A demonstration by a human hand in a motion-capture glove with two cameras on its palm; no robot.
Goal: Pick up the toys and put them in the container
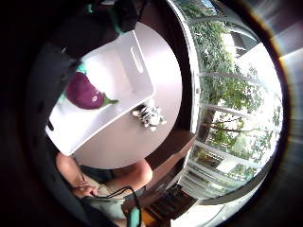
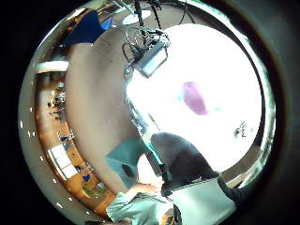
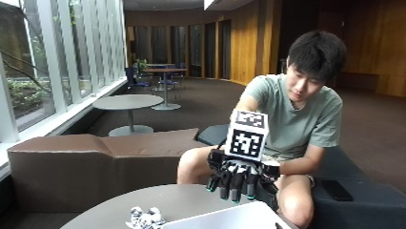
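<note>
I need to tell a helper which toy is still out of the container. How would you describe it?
On the round table, look just outside the white container, beside its long wall. There lies a small black-and-white striped plush toy. The purple eggplant toy is already inside the container.

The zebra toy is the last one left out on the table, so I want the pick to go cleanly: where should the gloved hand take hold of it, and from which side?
The zebra toy lies on the round table beside the white container. Probably best to come straight down from above and close the fingers across its body, since nothing stands over it.
</note>
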